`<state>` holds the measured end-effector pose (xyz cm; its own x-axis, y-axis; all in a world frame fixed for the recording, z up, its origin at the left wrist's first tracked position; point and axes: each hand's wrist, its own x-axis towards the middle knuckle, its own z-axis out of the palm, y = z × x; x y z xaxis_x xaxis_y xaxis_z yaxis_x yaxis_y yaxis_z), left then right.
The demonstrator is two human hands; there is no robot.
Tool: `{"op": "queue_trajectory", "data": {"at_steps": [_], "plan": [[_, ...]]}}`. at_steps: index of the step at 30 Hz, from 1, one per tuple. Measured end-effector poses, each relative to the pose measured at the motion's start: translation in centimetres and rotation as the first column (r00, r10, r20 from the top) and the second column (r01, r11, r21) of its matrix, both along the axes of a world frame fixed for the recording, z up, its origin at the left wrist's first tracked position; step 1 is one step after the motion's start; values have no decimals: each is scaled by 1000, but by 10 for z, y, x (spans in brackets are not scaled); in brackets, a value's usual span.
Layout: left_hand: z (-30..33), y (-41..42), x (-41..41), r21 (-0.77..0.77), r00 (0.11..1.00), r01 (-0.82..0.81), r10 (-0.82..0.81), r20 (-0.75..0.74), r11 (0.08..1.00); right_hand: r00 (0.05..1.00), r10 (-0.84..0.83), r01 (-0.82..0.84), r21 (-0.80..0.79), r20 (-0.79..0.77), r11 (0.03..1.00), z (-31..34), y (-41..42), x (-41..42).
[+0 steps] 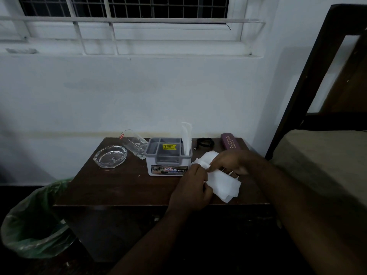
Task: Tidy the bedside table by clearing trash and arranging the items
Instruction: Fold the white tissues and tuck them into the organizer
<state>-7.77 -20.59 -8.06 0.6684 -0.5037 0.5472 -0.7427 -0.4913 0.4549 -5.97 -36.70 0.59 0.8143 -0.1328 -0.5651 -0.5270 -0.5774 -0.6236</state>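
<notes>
Dark brown wooden worktop [123, 185] is being viewed against a white wall, with a bed at the right. A green plastic bin liner [37, 225] is sitting on the floor just beside the worktop's left edge.

On the worktop, largest first: grey-and-white plastic organiser caddy [168, 161] with a white folded paper standing in its right compartment; white crumpled tissue sheet [222, 183]; round clear glass ashtray [110, 156]; clear drinking glass [135, 143] lying tipped against the caddy's left side; maroon spectacle case [230, 141] and coiled black cable [205, 142] at the back.

Tissue is being held over the front right of the worktop, just beside the caddy. Left hand [191, 191] is being closed on the sheet's left edge; right hand [232, 163] is being closed on its upper part, fingers pinching. Each grip is closed onto tissue, nothing else held.

Risks, as judged:
- Thin tissue is being pulled between two grips; tearing is likely if they are drawn apart.
- Bin is well apart to the left; a carry across could be clipping the caddy or the tipped glass, which may roll off.
- Loose corner could be dragging on the worktop.
</notes>
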Motion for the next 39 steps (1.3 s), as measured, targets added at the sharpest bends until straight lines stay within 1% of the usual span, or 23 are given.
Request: {"op": "queue_trajectory", "data": {"at_steps": [3, 6, 8, 11, 12, 14, 16, 18, 20, 22, 23, 24, 25, 27, 30, 32, 34, 35, 37, 39], "plan": [[1, 1, -1, -27, 1000, -1, 1, -17, 1000, 999, 52, -52, -21, 16, 998, -1, -5, 1], [1, 1, -1, -64, 999, 7, -9, -32, 998, 998, 42, -42, -2, 51, 999, 2, -15, 1], [2, 3, -1, -107, 998, 21, -27, -49, 994, 996, 29, -35, 75, 83, 997, 9, -27, 0], [2, 7, -2, -218, 992, 31, -57, -112, 975, 993, 6, -40, 286, 119, 958, 22, -50, -4], [1, 8, -3, -262, 988, 18, -57, -142, 965, 992, 18, -59, 336, 125, 940, 23, -55, -6], [3, 10, -8, -379, 966, -32, -69, -248, 925, 987, 58, -111, 378, 149, 919, 24, -58, -8], [11, 9, -14, -510, 918, -93, -124, -376, 855, 980, 79, -147, 401, 181, 904, 23, -56, -8], [23, 5, -20, -600, 857, -161, -191, -479, 783, 970, 89, -181, 436, 224, 881, 25, -50, -8], [39, 1, -24, -657, 749, -246, -290, -596, 713, 957, 91, -219, 482, 276, 848, 31, -41, -6], [53, -1, -24, -707, 617, -304, -434, -657, 638, 942, 88, -257, 528, 323, 809, 35, -31, -5], [59, -2, -24, -735, 588, -305, -487, -646, 606, 935, 90, -275, 540, 344, 795, 37, -26, -4], [64, -1, -22, -759, 599, -301, -505, -621, 578, 927, 93, -291, 542, 363, 788, 38, -21, -4], [69, 1, -21, -775, 633, -308, -490, -600, 551, 921, 97, -303, 537, 377, 787, 39, -16, -3], [76, 6, -15, -776, 703, -350, -400, -587, 524, 909, 104, -320, 516, 403, 795, 40, -8, -2], [81, 17, -3, -774, 811, -336, -253, -528, 537, 877, 72, -321, 469, 475, 823, 42, 4, -1], [85, 27, 5, -760, 884, -291, -141, -446, 582, 828, -19, -259, 414, 560, 873, 46, 16, 0], [92, 39, 13, -704, 955, -228, 15, -296, 673, 736, -94, -153, 300, 671, 942, 54, 31, -2], [96, 44, 16, -666, 976, -194, 73, -206, 720, 701, -95, -129, 256, 707, 958, 58, 40, -4], [105, 52, 22, -582, 991, -127, 123, -46, 803, 698, -46, -174, 232, 715, 957, 65, 60, -8], [114, 55, 26, -492, 989, -94, 139, 56, 865, 704, -7, -268, 274, 710, 924, 72, 78, -10]]}}
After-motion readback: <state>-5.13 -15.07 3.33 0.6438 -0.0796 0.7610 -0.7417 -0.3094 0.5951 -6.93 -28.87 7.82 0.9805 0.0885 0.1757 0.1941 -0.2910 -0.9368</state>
